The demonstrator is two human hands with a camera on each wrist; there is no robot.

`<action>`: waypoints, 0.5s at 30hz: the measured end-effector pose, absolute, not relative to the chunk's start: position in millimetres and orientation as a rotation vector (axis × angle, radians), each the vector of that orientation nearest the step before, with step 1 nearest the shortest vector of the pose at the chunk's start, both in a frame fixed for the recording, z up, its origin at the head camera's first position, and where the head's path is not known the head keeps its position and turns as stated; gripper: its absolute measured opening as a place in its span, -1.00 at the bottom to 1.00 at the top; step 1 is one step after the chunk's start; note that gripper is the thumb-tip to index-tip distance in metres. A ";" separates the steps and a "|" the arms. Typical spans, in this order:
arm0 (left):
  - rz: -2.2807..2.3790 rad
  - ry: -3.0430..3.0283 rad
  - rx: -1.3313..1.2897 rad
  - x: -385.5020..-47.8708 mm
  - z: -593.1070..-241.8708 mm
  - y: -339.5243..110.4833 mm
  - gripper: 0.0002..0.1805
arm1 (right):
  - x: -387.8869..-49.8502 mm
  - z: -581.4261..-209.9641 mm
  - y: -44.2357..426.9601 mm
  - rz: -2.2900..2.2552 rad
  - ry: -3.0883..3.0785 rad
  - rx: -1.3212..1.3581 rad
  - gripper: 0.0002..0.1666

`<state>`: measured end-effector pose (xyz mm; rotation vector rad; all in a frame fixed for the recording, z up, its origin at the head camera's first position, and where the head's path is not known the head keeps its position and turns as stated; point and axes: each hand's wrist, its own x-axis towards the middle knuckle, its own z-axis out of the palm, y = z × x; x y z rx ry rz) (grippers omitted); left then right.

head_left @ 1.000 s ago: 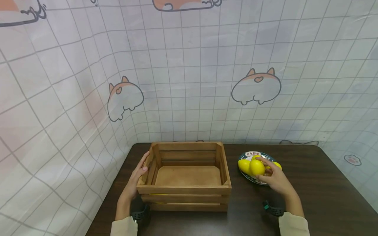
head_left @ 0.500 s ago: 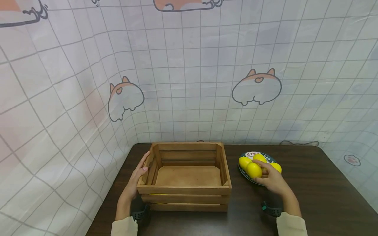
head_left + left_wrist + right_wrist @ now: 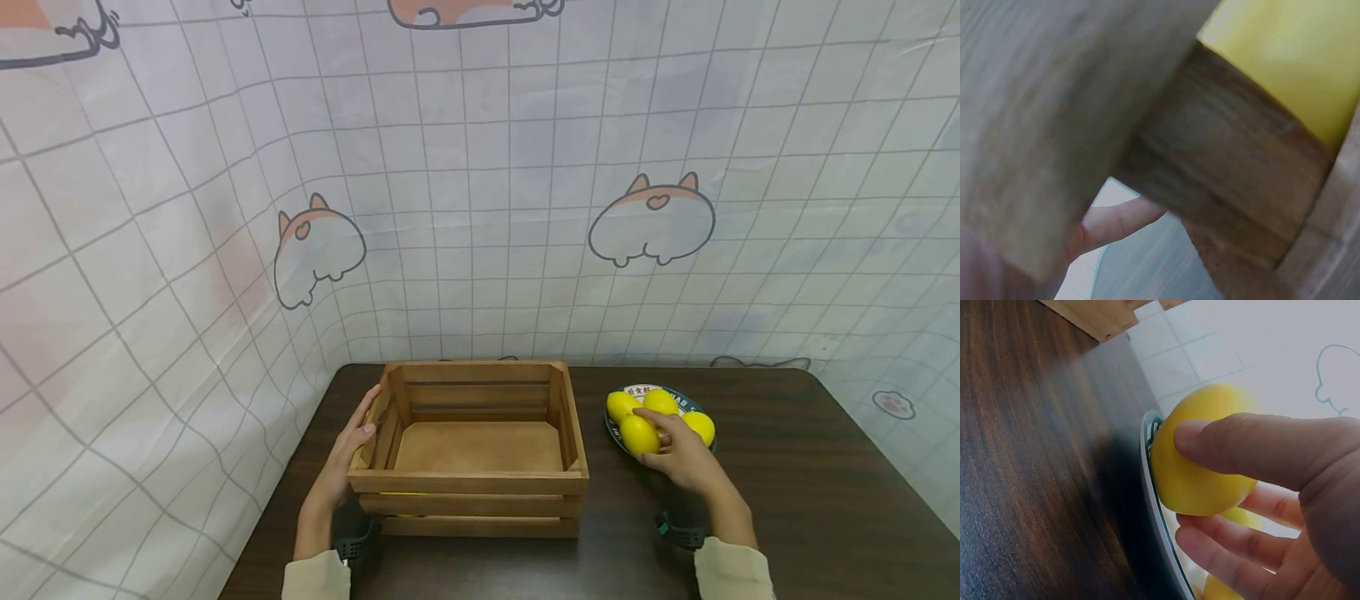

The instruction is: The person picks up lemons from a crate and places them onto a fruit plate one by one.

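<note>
My right hand [image 3: 684, 454] pinches a lemon [image 3: 640, 434] between thumb and fingers over the near left part of a patterned plate [image 3: 617, 440]. In the right wrist view the thumb presses this lemon [image 3: 1204, 481] near the plate's rim. Several other lemons lie on the plate, one at the back [image 3: 661, 401] and one at the right [image 3: 699, 427]. My left hand [image 3: 341, 458] rests with extended fingers along the left side of a slatted wooden crate [image 3: 468, 482]. Something yellow [image 3: 1291, 56] shows through the crate's slats; its full shape is hidden.
The crate stands upright on a dark wooden table [image 3: 795, 475], left of the plate. A white gridded cloth [image 3: 480, 275] with cartoon animals hangs behind the table and along its left side. Both wrists wear dark straps, the right one [image 3: 681, 533] near the table.
My right hand has drawn the lemon a little left and toward me, uncovering more of the lemons behind it. The left hand and the crate have stayed still.
</note>
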<state>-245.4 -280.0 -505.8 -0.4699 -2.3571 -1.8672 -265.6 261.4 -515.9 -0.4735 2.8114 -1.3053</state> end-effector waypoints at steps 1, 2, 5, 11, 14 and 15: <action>-1.867 -2.357 -0.470 -245.4 -505.8 -280.0 -0.33 | -265.8 -516.2 261.2 -1.294 2.821 -0.464 -0.15; -1.866 -2.358 -0.471 -245.3 -505.8 -280.0 -0.33 | -265.9 -516.4 261.0 -1.280 2.831 -0.452 -0.15; -1.862 -2.358 -0.477 -245.1 -505.8 -280.0 -0.33 | -265.4 -516.6 260.2 -1.252 2.848 -0.428 -0.15; -1.860 -2.360 -0.477 -245.1 -506.1 -280.1 -0.33 | -264.3 -516.0 259.2 -1.230 2.857 -0.385 -0.16; -1.863 -2.359 -0.475 -245.0 -505.9 -280.1 -0.33 | -264.5 -515.8 258.6 -1.233 2.852 -0.374 -0.18; -1.863 -2.359 -0.474 -244.9 -505.7 -280.0 -0.33 | -264.5 -515.8 258.2 -1.235 2.853 -0.374 -0.19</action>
